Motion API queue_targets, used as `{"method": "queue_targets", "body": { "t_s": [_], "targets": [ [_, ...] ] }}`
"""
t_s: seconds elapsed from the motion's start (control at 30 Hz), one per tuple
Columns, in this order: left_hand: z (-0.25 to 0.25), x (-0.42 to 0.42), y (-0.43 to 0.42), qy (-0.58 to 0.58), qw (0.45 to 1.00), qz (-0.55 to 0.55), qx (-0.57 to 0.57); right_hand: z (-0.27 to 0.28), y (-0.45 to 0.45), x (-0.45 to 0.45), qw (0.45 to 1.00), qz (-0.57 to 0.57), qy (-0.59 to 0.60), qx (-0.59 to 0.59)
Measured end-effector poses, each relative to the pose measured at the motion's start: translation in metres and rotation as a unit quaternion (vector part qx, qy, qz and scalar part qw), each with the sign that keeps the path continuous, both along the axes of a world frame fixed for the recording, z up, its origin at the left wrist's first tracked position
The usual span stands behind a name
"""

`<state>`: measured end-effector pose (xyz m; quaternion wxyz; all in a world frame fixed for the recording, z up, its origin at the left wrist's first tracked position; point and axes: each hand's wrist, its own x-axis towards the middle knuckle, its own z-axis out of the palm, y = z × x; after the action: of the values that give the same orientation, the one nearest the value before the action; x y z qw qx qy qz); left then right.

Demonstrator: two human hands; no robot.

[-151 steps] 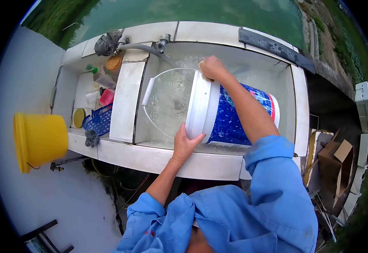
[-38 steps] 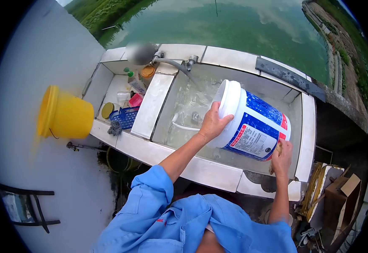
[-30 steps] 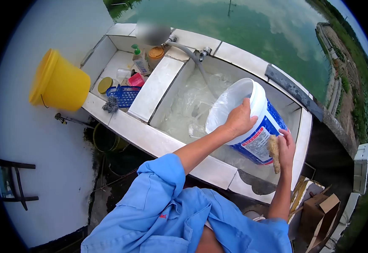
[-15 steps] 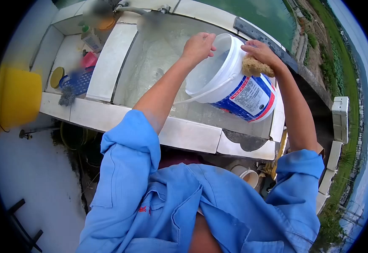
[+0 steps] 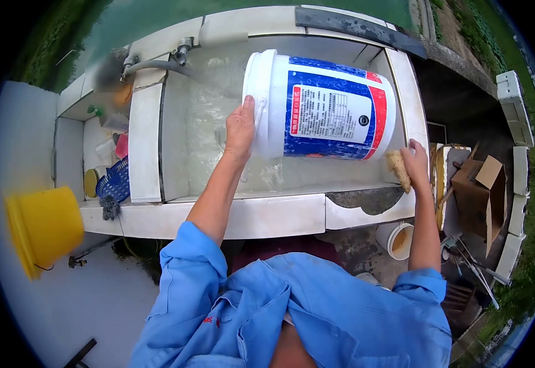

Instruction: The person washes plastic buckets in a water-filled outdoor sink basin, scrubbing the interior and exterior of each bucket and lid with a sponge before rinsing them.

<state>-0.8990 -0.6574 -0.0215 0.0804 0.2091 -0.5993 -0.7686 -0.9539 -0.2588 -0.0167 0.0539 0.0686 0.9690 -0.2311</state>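
Note:
A white plastic bucket [image 5: 335, 110] with a blue and red label lies on its side over the water in a tiled basin [image 5: 267, 211]. Its mouth faces left and its base faces right. My left hand [image 5: 240, 130] is closed on the bucket's rim, near the thin wire handle. Just past the base, at the basin's right edge, my right hand [image 5: 417, 164] is wrapped round a rough tan sponge [image 5: 397, 170]. The sponge is near the lower corner of the base; whether it touches cannot be made out.
A tap with a grey hose [image 5: 160, 65] is at the basin's back left. The left compartment holds a blue plastic basket [image 5: 115, 181] and bottles. A yellow bucket [image 5: 47, 230] stands far left. Below right are a small white bucket [image 5: 395, 239] and a cardboard box [image 5: 477, 190].
The bucket has turned from tilted to lying level, with its label facing me. My left hand now holds its rim. My right hand moved with the sponge from the bucket's side down past its base.

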Motion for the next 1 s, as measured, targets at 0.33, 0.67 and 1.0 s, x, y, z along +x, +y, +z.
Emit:
{"method": "queue_targets", "body": {
  "t_s": [0.33, 0.67, 1.0],
  "targets": [
    [-0.003, 0.002, -0.046, -0.044, 0.999, -0.008, 0.030, 0.039, -0.076, 0.035, 0.940, 0.070, -0.049, -0.332],
    [-0.020, 0.017, -0.075, -0.057, 0.997, 0.019, 0.047, 0.079, -0.113, 0.019, 0.918, 0.156, -0.105, -0.349],
    [-0.012, 0.039, -0.058, -0.026, 0.988, 0.082, 0.129, 0.179, -0.126, -0.030, 0.939, 0.149, 0.154, -0.268]
  ]
}}
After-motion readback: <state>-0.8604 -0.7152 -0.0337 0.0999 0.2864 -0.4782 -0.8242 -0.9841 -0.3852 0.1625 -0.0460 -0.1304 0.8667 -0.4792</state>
